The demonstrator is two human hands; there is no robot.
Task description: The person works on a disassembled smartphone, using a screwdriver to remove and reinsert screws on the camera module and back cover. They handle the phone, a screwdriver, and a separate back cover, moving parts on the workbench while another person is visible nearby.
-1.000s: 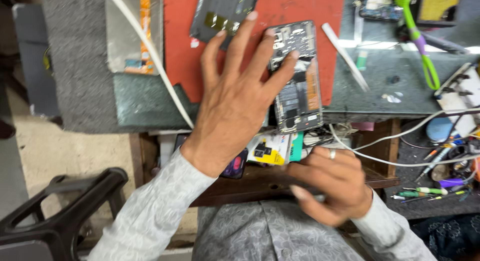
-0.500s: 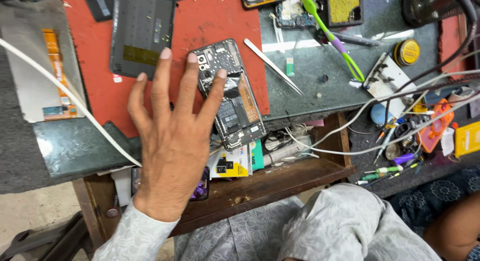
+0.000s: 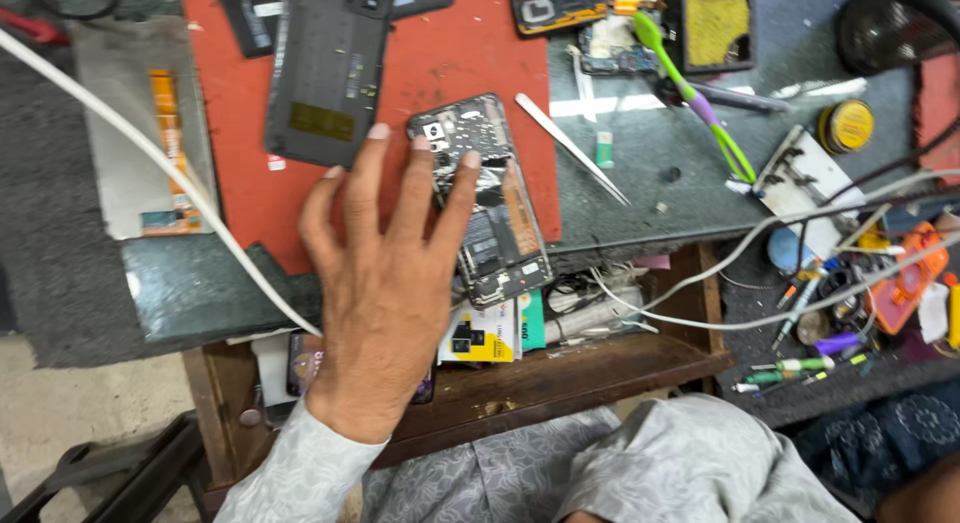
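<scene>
Left hand point(image 3: 385, 283) lies flat with fingers spread, gripping nothing; fingertips rest on the left edge of the opened phone point(image 3: 487, 198), which lies back-off on the near right part of the red mat point(image 3: 250, 213), its near end overhanging the bench edge.

Change: a second ago the right hand was low at the drawer front, curled; half a second ago it had already left view, and it is absent now, so its fingers cannot be judged. The left hand has stayed on the phone throughout. Only one hand now steadies the phone.

Count: one opened phone under the fingers. One dark back cover point(image 3: 325, 68) far left of it on the mat. One metal tweezers point(image 3: 570, 148) just right of the phone. One green-handled tool point(image 3: 690, 93) farther right. One open wooden drawer point(image 3: 560, 368) below, holding a yellow package point(image 3: 478, 335). One thick white cable point(image 3: 150, 168) crossing left.
</scene>
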